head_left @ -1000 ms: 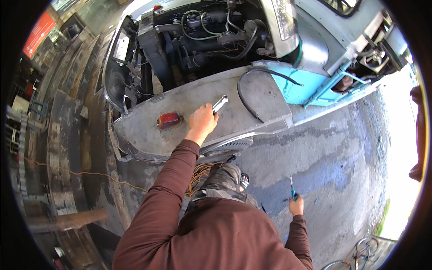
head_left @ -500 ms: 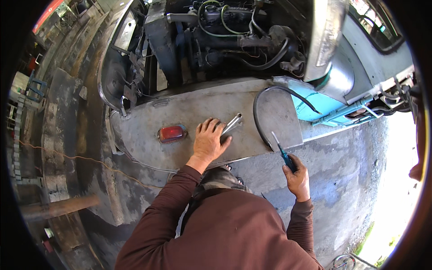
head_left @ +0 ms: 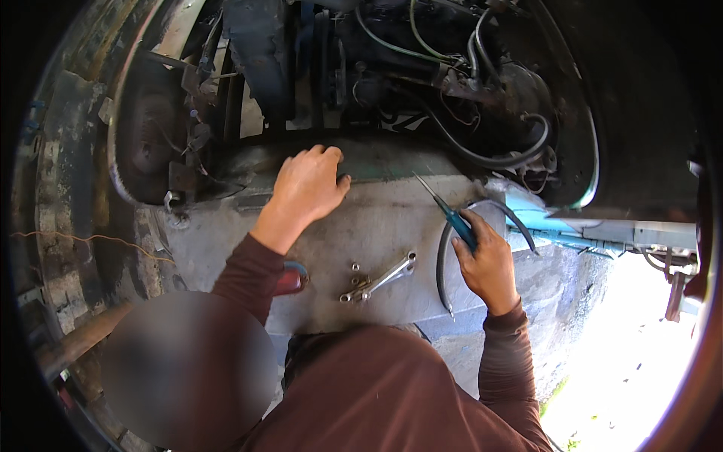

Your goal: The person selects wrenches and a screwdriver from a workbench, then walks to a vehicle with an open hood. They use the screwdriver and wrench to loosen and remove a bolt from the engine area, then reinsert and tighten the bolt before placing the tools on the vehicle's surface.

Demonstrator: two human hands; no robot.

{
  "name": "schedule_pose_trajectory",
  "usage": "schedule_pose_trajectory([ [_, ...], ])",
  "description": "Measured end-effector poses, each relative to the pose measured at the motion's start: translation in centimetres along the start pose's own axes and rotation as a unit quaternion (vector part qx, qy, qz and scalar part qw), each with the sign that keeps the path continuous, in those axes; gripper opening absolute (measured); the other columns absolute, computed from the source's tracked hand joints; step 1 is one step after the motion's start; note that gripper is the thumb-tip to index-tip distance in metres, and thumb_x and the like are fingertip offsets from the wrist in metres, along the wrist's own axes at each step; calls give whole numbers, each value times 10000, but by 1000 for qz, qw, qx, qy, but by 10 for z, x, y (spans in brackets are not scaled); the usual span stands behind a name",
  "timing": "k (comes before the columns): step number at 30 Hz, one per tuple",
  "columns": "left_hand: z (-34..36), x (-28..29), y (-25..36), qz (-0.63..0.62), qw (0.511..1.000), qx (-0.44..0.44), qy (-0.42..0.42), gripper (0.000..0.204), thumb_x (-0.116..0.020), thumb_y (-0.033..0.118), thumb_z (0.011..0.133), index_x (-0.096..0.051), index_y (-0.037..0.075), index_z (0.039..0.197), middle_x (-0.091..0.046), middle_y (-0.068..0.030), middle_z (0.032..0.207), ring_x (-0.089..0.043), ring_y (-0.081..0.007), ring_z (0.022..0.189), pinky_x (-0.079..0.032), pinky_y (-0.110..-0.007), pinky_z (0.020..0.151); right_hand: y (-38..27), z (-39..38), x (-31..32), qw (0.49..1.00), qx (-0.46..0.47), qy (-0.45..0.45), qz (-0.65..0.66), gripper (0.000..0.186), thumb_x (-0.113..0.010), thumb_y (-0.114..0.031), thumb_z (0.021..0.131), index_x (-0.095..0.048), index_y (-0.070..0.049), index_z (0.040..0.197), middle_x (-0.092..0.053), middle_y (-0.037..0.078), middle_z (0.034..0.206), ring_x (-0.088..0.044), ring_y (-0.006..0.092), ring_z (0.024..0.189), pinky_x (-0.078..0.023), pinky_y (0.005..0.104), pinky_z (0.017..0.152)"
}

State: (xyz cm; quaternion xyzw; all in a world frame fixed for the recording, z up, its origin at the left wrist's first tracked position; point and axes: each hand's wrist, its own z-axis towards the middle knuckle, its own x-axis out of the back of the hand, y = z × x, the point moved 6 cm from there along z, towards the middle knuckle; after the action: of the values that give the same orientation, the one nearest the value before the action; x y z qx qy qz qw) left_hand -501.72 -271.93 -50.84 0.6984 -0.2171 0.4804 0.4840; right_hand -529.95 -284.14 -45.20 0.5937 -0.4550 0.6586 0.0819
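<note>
My right hand point(head_left: 488, 264) is closed around the teal handle of a screwdriver point(head_left: 456, 226), its thin shaft pointing up and left above the grey fender. My left hand point(head_left: 305, 192) is over the fender's inner edge beside the engine bay, thumb apart from the bent fingers; I see nothing in it, though the fingertips are partly hidden. On the fender point(head_left: 324, 233), silver wrenches point(head_left: 388, 277) lie overlapping, with a few small nuts point(head_left: 355, 267) beside them. A red lamp point(head_left: 290, 282) is partly covered by my left sleeve. A black hose point(head_left: 442, 264) curves across the panel near my right hand.
Beyond the fender is the dark engine bay, with the engine point(head_left: 422, 68), hoses and loose wires. A raised dark panel point(head_left: 625, 113) fills the upper right. Light-blue bodywork point(head_left: 527, 203) is at the right. An orange cord point(head_left: 98, 237) runs along the left.
My left hand has left the wrenches and moved forward to the engine bay edge. The screwdriver in my right hand has come in over the fender. The view has shifted toward the engine.
</note>
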Motion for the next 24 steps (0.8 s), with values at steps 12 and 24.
schedule_pose_trajectory([
  [12, 90, -105, 77, -313, 938, -144, -18, 832, -819, 76, 767, -446, 13, 1508, -554, -224, 1400, -532, -422, 1321, -424, -499, 1144, -14, 169, -68, 972, 8, -159, -175, 233, -683, -86, 799, -703, 49, 988, -700, 216, 996, -725, 411, 880, -594, 484, 790],
  [24, 120, -158, 56, -404, 897, -105, -145, 617, -807, 131, 809, -565, 4, 1362, -561, -184, 1347, -507, -381, 1305, -382, -498, 1131, -6, 204, -89, 964, 36, -210, -161, 144, -649, -79, 790, -710, 12, 882, -701, 204, 797, -719, 425, 709, -598, 494, 669],
])
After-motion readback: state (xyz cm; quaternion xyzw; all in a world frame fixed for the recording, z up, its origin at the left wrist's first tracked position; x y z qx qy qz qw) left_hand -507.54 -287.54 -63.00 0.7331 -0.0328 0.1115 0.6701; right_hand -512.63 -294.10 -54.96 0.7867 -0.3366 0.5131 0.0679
